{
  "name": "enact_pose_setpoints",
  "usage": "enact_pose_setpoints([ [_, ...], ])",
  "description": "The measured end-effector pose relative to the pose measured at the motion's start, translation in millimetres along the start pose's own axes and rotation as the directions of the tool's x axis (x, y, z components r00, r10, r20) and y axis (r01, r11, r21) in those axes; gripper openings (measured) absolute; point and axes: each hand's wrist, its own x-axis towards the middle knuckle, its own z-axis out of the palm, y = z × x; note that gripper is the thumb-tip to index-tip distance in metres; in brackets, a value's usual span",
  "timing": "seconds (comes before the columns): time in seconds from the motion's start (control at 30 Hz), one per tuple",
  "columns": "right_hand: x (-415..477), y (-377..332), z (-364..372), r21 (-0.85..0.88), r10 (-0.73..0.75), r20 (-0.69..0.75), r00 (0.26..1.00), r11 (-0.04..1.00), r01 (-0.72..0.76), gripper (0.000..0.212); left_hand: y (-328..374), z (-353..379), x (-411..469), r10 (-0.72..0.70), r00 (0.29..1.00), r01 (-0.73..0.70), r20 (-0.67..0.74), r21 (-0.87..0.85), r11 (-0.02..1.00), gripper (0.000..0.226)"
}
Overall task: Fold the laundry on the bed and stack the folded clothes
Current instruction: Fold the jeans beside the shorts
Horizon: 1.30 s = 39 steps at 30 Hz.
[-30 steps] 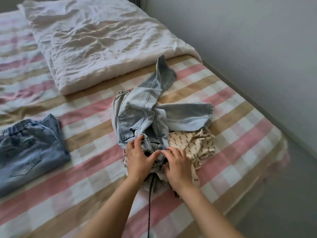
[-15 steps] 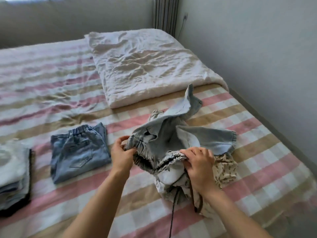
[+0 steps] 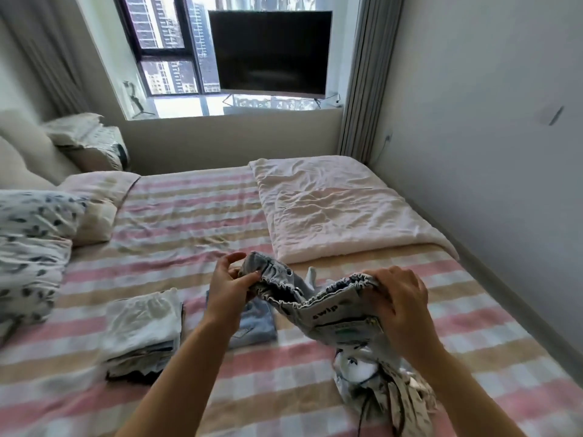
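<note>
Head view: since half a second ago the pale jeans (image 3: 318, 305) have come up off the bed (image 3: 195, 216), and the camera has tipped upward toward the window. The left hand (image 3: 232, 290) pinches one end of the elastic waistband and the right hand (image 3: 399, 299) grips the other. The band runs left to right between them, slack in the middle. The legs trail down under the right hand onto the unfolded pile (image 3: 388, 395). The folded stack (image 3: 142, 335) lies to the left, nearer the left hand, with a folded denim piece (image 3: 255, 326) between. The jeans probably need laying flat next.
</note>
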Motion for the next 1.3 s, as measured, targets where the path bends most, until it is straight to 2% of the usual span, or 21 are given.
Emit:
enact_pose_setpoints([
  [0.1,-17,-28,1,0.135,-0.024,0.050,0.998,0.991,0.017,0.029,14,-21,-26,-0.002,1.000,0.002,-0.009,0.025,1.000,0.035],
  [0.23,-53,-52,19,0.302,-0.063,0.163,0.985,0.953,0.011,0.020,7,-51,-60,-0.037,0.999,0.038,-0.016,0.111,0.993,0.028],
  [0.37,-80,-65,49,0.362,-0.013,0.358,0.934,0.924,-0.126,0.019,-11,-71,-83,-0.098,0.994,0.089,0.049,0.165,0.982,0.022],
  [0.47,-85,-74,69,0.397,0.005,0.440,0.898,0.896,-0.200,0.018,-22,-78,-96,-0.135,0.982,0.106,0.129,0.207,0.972,0.020],
  [0.57,-85,-81,81,0.405,-0.047,0.468,0.883,0.899,-0.167,0.026,-28,-83,-103,-0.129,0.979,0.092,0.157,0.227,0.970,0.016],
  [0.67,-83,-85,87,0.410,-0.094,0.472,0.876,0.904,-0.124,0.037,-27,-87,-101,-0.093,0.982,0.031,0.167,0.340,0.940,0.018],
  [0.83,-72,-89,96,0.417,-0.083,0.421,0.903,0.902,-0.112,0.033,-13,-92,-94,-0.082,0.977,0.010,0.198,0.341,0.940,0.020],
  [0.9,-67,-89,100,0.419,-0.081,0.419,0.904,0.901,-0.113,0.028,-9,-94,-92,-0.104,0.957,-0.007,0.270,0.379,0.926,0.027],
  [0.97,-65,-91,104,0.424,-0.076,0.412,0.908,0.898,-0.117,0.020,-10,-95,-92,-0.098,0.930,-0.096,0.355,0.491,0.866,0.049],
  [1.0,-64,-93,105,0.429,-0.069,0.408,0.910,0.895,-0.124,0.017,-12,-94,-92,-0.063,0.926,-0.169,0.373,0.556,0.814,0.061],
  [1.07,-64,-98,107,0.424,-0.055,0.404,0.913,0.896,-0.134,0.018,-13,-95,-91,0.029,0.934,-0.255,0.355,0.611,0.749,0.068],
  [1.13,-57,-106,105,0.436,-0.067,0.385,0.920,0.892,-0.118,0.027,-4,-98,-86,0.063,0.942,-0.257,0.330,0.588,0.767,0.066],
  [1.2,-39,-115,98,0.442,-0.110,0.356,0.928,0.895,-0.063,0.048,18,-102,-79,0.080,0.937,-0.275,0.340,0.577,0.769,0.066],
  [1.3,-1,-135,80,0.424,-0.269,0.421,0.866,0.903,0.075,0.078,68,-103,-66,0.147,0.894,-0.394,0.423,0.587,0.707,0.067],
])
